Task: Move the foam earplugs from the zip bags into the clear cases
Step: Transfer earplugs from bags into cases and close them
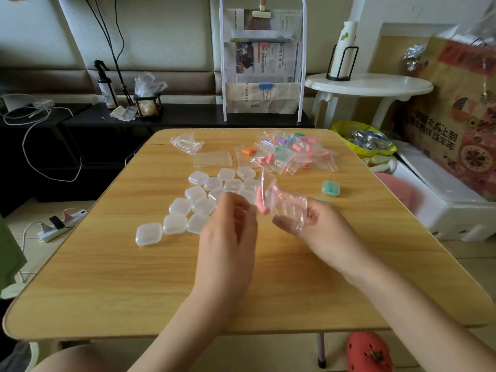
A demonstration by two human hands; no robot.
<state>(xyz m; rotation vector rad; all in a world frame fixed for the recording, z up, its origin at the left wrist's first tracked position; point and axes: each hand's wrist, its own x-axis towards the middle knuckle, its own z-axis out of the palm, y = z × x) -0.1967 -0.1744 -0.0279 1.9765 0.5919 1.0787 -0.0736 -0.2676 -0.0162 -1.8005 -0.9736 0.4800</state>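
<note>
bag [279, 202]: clear, crumpled, pink earplugs [261, 201] inside, held above table [107, 277] | left hand [228, 232]: pinching bag | right hand [308, 221]: fingers curled on bag | cases [188, 208]: clustered, closed, behind hands | full bags [290, 151]: far right

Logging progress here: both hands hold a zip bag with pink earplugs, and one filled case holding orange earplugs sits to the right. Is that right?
Not quite: the filled case holds green earplugs, not orange. The head view shows it. Both hands, left hand and right hand, do hold the zip bag with pink earplugs.
</note>
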